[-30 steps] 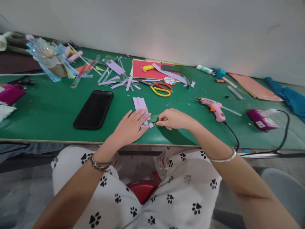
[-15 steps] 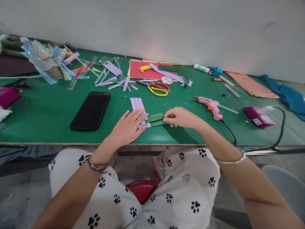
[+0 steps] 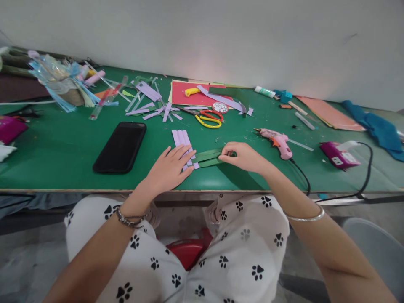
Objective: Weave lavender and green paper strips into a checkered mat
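My left hand [image 3: 170,167] lies flat with its fingers outstretched on several purple paper strips [image 3: 180,137], which sit side by side on the green table. Green paper strips [image 3: 206,156] run rightward from the purple ones, crossing them near my left fingertips. My right hand [image 3: 241,156] is pinched on the right part of the green strips, thumb against fingers. How the strips meet under my left hand is hidden. To the left lies a black phone [image 3: 120,147].
Scissors [image 3: 206,118] with red and yellow handles lie behind the strips. A pink glue gun [image 3: 277,141] rests to the right, its cord running to a purple power block [image 3: 339,155]. Purple paper scraps [image 3: 150,90] and red paper sheets [image 3: 179,93] are at the back.
My right hand has slid slightly to the right along the green strips, so more of their length shows. My left hand stays in place on the purple strips.
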A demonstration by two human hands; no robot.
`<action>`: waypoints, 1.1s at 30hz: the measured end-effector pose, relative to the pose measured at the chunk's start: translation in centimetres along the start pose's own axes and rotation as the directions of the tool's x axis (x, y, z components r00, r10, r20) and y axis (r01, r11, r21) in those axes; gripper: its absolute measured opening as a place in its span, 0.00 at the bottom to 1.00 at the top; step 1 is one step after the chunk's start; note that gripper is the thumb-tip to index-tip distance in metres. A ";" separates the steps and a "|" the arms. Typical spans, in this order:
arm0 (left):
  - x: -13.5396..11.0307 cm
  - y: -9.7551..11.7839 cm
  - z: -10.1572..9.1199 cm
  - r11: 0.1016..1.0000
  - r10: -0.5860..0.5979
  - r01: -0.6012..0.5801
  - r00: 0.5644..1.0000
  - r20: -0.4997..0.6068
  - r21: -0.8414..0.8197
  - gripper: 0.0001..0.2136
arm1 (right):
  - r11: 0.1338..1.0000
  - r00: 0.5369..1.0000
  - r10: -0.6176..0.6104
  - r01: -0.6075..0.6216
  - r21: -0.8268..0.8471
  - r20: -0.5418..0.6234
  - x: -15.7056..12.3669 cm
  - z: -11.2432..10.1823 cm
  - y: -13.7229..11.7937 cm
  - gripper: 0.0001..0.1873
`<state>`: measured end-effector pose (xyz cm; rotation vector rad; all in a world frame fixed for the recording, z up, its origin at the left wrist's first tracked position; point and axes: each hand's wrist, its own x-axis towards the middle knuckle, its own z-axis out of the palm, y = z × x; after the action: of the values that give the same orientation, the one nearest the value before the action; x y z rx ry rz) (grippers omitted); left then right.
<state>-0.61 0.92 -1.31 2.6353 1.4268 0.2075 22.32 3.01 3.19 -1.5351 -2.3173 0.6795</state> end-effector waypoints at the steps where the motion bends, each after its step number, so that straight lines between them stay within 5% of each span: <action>1: -0.1 -0.1 0.0 1.000 0.012 -0.012 1.000 -0.018 -0.010 0.22 | 0.999 1.000 0.011 -0.010 0.031 -0.014 -0.1 -0.1 0.0 0.09; 6: 0.4 1.1 -1.1 0.996 0.019 -0.038 0.978 -0.206 -0.085 0.25 | 0.983 0.997 0.011 0.003 0.181 -0.080 -0.2 -0.6 -1.2 0.09; 11: 2.6 3.9 -2.5 0.973 -0.074 0.032 0.981 -0.178 -0.229 0.11 | 0.986 0.988 -0.064 0.084 0.144 -0.137 0.1 -0.5 -2.7 0.10; 15: 3.2 4.4 -2.6 0.937 -0.199 0.118 0.954 -0.224 -0.330 0.09 | 0.995 0.929 -0.041 0.072 0.071 -0.369 -1.5 -2.5 -1.8 0.10; 16: 3.1 4.2 -2.6 0.921 -0.227 0.128 0.944 -0.240 -0.368 0.08 | 1.000 0.877 0.026 -0.016 0.024 -0.479 -2.3 -3.1 -1.0 0.10; 18: 2.9 3.8 -2.6 0.875 -0.268 0.134 0.934 -0.236 -0.465 0.07 | 0.930 0.688 0.238 -0.366 -0.044 -0.686 -4.2 -4.2 1.0 0.10; 20: 2.6 3.3 -2.7 0.821 -0.286 0.135 0.938 -0.194 -0.555 0.09 | 0.719 0.472 0.402 -0.693 -0.048 -0.785 -6.0 -4.6 3.3 0.15; 22: 2.3 2.9 -2.8 0.784 -0.284 0.141 0.948 -0.146 -0.604 0.11 | 0.519 0.350 0.517 -0.854 -0.039 -0.781 -7.2 -4.3 5.4 0.22; 23: 2.2 2.7 -2.9 0.778 -0.279 0.144 0.951 -0.132 -0.612 0.12 | 0.471 0.355 0.574 -0.880 -0.057 -0.738 -7.6 -4.0 6.3 0.23; 27: 1.6 2.1 -3.1 0.777 -0.283 0.170 0.954 -0.095 -0.605 0.18 | 0.541 0.527 0.582 -0.819 -0.188 -0.619 -7.2 -2.9 8.2 0.20; 33: 0.8 0.9 -2.4 0.918 -0.246 0.169 0.952 -0.183 -0.358 0.21 | 0.571 0.529 0.543 -0.802 -0.175 -0.652 -5.2 -3.4 9.2 0.21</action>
<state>0.13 1.25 1.23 2.2190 1.5624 0.6812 33.27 1.99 1.34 -2.5282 -1.4029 -0.2365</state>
